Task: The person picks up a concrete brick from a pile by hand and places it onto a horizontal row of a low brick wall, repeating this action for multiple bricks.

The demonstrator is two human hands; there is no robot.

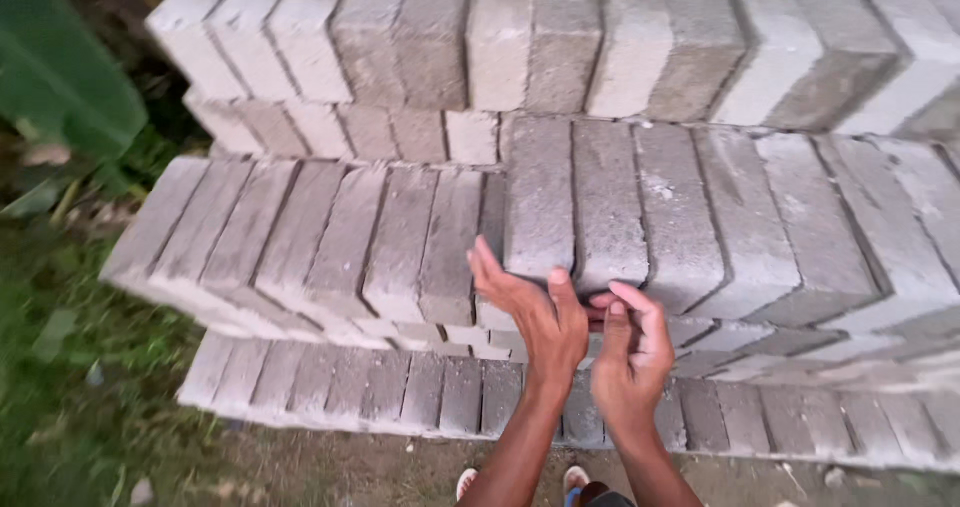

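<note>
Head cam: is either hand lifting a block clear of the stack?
No. The left hand and right hand only touch the near ends of grey concrete blocks that lie in their row in the stack.

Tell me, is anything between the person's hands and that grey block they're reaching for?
Nothing visible stands between. The left hand already touches the near end of the grey block, thumb on its lower edge. The right hand is by the neighbouring block. Blocks sit tight on both sides.
</note>
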